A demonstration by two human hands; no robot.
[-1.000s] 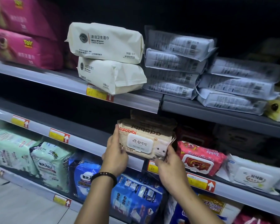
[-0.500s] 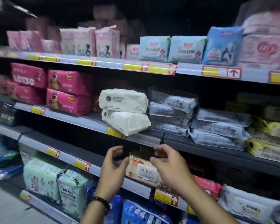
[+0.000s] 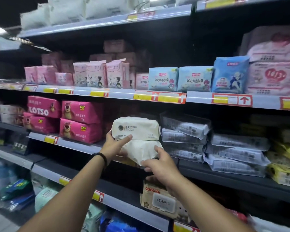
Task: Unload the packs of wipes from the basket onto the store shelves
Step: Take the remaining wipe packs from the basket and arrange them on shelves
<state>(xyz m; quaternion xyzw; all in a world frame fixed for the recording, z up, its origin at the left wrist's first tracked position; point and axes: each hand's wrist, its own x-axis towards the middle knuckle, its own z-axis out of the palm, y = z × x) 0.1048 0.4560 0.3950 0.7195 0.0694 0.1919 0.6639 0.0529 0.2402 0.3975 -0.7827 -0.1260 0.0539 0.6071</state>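
Wide view first: the store shelves (image 3: 224, 180) fill the whole picture, tier on tier of soft packs, and no basket is in view. The action is on the middle shelf (image 3: 77, 145), between the pink bear packs (image 3: 80, 113) on the left and the stack of grey-white packs (image 3: 184, 129) on the right. There sit two cream packs of wipes, one on top of the other. The upper cream pack (image 3: 137, 127) lies fairly square, while the lower cream pack (image 3: 141, 151) is skewed, with its front corner poking out past the shelf edge. One tier down, a beige pack (image 3: 159, 200) lies at the front of its shelf, just under the right wrist. This looks like tidying after placing, with both hands on the cream stack to square it up. The next move calls for a gentle push back and a small turn of that lower pack without sliding the top one off. Left hand (image 3: 116, 145), dark band (image 3: 100, 156) at the wrist, lies flat at the stack's left end, fingers extended along the seam between the two packs, steadying and not clamping. Right hand (image 3: 159, 166) is spread loosely, fingertips (image 3: 156, 148) touching the lower pack's front and overhanging corner, thumb hanging free below. Neither hand is closed round anything, as far as shows.
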